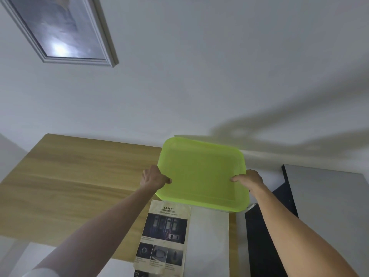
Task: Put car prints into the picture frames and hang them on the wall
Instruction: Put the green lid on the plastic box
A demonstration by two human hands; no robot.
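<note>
Hands grip a green tray [201, 174] by its side edges above the wooden table [65, 176]: left hand [154, 177] and right hand [249, 178] each show a thumb on top, other fingers hidden beneath. The tray covers the top of the car print [164, 234]; its lower edge is cut off. A framed picture [60, 29] hangs partly out of view.

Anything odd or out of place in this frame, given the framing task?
Yes: both hands, left hand and right hand, grip a translucent lime-green plastic tray above the wooden table, not a picture frame. The car print headed "SAFETY" lies unframed, overhanging the table's near edge.
</note>
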